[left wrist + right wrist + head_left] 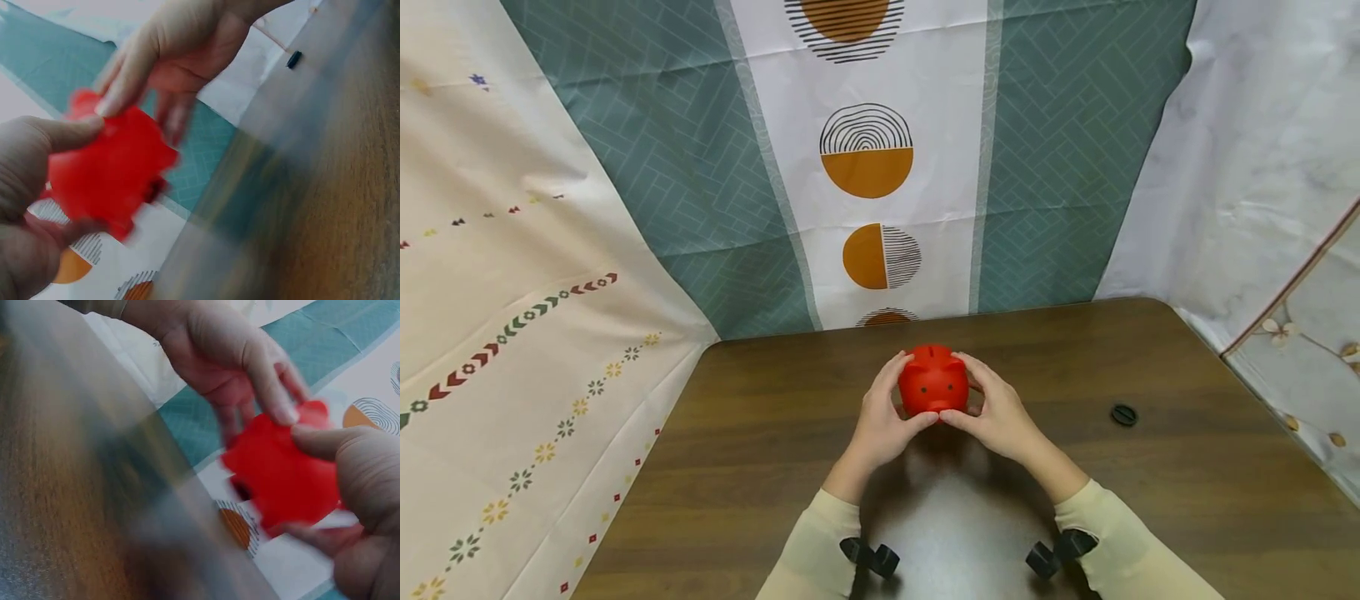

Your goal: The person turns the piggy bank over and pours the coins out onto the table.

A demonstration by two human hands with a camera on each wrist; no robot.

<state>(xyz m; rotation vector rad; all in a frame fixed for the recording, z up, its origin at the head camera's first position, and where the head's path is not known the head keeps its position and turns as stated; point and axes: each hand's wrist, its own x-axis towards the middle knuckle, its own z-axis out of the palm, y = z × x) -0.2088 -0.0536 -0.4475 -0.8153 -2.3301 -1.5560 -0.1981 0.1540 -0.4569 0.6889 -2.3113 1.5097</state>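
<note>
A red piggy bank (933, 382) with a coin slot on top and two dark eyes faces me in the head view. My left hand (883, 412) grips its left side, and my right hand (997, 410) grips its right side. Both thumbs meet at the snout while the fingers curl round the sides. In the left wrist view the piggy bank (115, 165) is blurred and held off the table, with a dark hole on its underside. The right wrist view shows the same hole in the piggy bank (281, 472).
On the brown wooden table (760, 467), a small round black plug (1123, 415) lies to the right. A patterned green and white cloth (880, 167) hangs behind the table. Pale cloths hang at both sides. Each wrist wears a black strap mount (871, 557).
</note>
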